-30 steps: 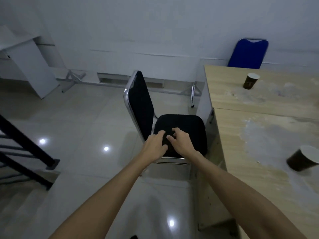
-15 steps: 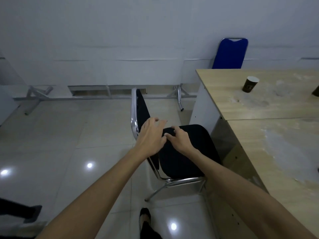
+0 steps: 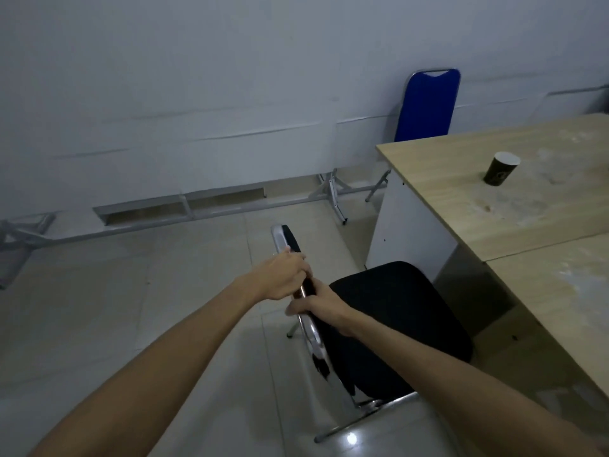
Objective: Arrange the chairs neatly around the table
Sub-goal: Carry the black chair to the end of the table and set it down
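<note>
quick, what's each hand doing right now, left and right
Left hand: closed around the top rail of the black chair backrest.
Right hand: closed on the same rail, just nearer the camera.

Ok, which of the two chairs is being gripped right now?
The black chair beside the table: both hands, left and right, clasp its backrest. The blue chair stands untouched by the wall.

The black chair had matt cloth padding and a polished, mirror-bright metal frame. The surface looked like pale wood-grain laminate, dulled by chalky smears. A dark paper cup stood there. The floor tiles were glossy, catching lamp glints. The blue chair looked cloth-covered.
</note>
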